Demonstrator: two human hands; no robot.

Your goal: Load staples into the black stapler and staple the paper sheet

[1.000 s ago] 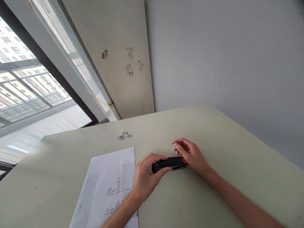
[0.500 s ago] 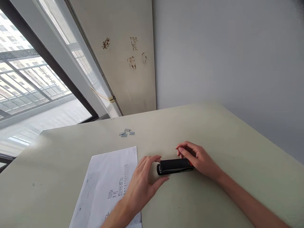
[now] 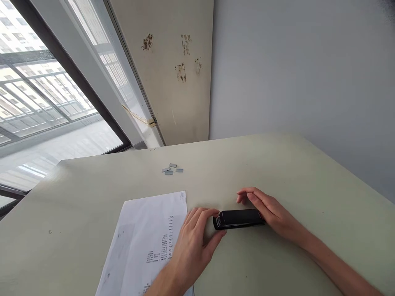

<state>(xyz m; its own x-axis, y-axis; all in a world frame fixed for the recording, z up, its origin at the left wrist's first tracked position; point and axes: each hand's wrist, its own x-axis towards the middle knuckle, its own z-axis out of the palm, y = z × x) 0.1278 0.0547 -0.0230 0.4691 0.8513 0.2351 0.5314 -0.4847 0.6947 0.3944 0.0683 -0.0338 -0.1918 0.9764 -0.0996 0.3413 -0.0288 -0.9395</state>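
Observation:
A black stapler (image 3: 241, 216) lies on the table with its length running left to right. My left hand (image 3: 197, 238) is at its left end, the index finger touching the top corner and the thumb along the near side. At the other end my right hand (image 3: 271, 209) rests its thumb side against the stapler, the thumb stretched out and the fingers loosely bent beyond it, holding nothing. Partly under my left hand and forearm lies a printed sheet of paper (image 3: 138, 230).
Several small strips of staples (image 3: 173, 169) lie farther back on the pale table (image 3: 308, 176). A single loose staple (image 3: 49, 232) sits at the left. Behind the table are a grey wall (image 3: 293, 70), a stained panel (image 3: 166, 98) and a window (image 3: 37, 90).
The view has shifted a little. My left thumb and index finger have closed in on the stapler's end. The red bit at its right end is now hidden by my right hand.

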